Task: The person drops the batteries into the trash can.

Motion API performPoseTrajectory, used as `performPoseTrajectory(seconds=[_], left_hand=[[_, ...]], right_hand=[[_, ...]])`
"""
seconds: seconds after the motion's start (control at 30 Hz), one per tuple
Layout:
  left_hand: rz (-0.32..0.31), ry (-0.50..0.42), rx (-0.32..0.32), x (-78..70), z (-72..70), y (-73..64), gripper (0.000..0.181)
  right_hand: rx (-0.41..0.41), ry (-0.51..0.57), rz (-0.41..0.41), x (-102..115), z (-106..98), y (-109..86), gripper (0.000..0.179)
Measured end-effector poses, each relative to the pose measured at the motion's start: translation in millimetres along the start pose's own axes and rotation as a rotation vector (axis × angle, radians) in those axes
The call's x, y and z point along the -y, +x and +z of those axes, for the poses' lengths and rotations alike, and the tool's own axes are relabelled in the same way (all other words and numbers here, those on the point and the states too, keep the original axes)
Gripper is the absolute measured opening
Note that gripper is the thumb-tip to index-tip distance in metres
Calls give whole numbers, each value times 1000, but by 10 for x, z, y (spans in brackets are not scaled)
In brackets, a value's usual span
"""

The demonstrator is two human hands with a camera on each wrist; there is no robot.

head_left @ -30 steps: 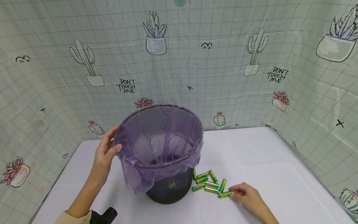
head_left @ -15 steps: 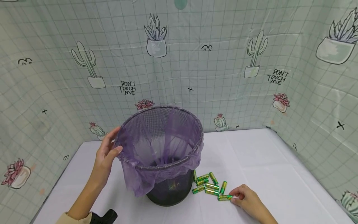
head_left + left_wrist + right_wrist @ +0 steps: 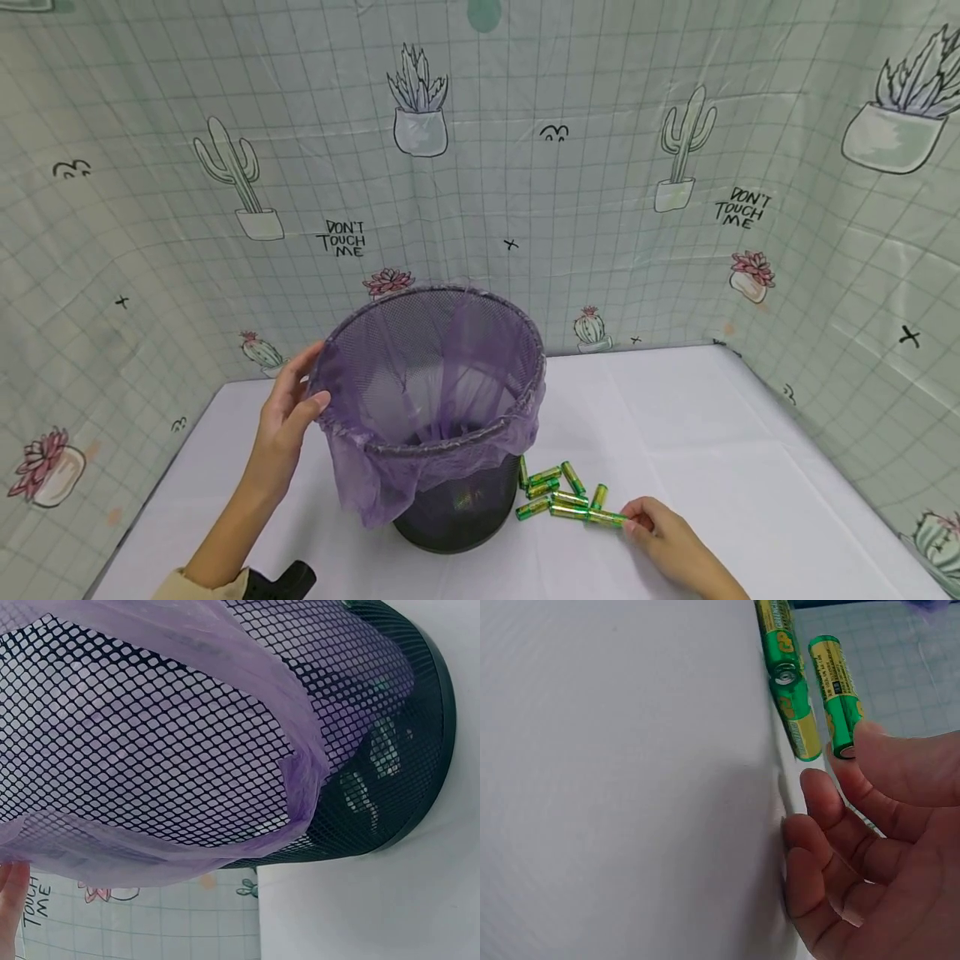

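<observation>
A black mesh wastebasket (image 3: 457, 508) lined with a purple bag (image 3: 375, 487) stands on the table. My left hand (image 3: 288, 408) grips the basket's rim at its left, thumb on the near side; the left wrist view shows only fingertips (image 3: 11, 900) at the bag's edge. To the right of the basket, my right hand (image 3: 663, 533) pinches one green and yellow battery (image 3: 836, 690) by its end between thumb and forefinger, its far end lifted above the cloth. Several similar batteries (image 3: 534, 508) lie in a loose group between that hand and the basket.
White cloth (image 3: 675, 417) covers the table. Behind and at both sides hang grid-patterned curtains (image 3: 487, 200) printed with cacti. A black device (image 3: 281, 581) sits on the left wrist near the sleeve (image 3: 198, 586).
The right hand has shifted slightly right, and the battery in its fingers has tilted upward, now overlapping its neighbours in the head view. The left hand stays on the rim.
</observation>
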State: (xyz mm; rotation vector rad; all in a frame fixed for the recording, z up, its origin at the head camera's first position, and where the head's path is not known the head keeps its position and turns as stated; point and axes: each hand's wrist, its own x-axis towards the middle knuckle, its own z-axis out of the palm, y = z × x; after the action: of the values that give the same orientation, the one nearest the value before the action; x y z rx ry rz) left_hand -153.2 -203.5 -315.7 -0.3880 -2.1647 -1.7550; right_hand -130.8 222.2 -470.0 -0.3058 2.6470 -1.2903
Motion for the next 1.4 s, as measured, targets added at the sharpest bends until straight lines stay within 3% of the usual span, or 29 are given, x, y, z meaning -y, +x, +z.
performPoseTrajectory(seconds=[0.13,0.33,1.03,1.27,1.4], left_hand=[[1,2,0,-1,-1,10,55],[-1,9,2,1,-3,14,55],[-16,30,8,-8,11,1,54],[-18,20,1,2,3,-6,54],[-15,14,2,-3,7,-6,54]], right_hand=[[-25,55,12,79,-35,27,25],[-133,143,63,356,-120,92,24],[-354,212,-379,1245,-455,190,17],[-350,280,-492,1518,-471,275,15],[-341,254,-544,1655,-446,308,14]])
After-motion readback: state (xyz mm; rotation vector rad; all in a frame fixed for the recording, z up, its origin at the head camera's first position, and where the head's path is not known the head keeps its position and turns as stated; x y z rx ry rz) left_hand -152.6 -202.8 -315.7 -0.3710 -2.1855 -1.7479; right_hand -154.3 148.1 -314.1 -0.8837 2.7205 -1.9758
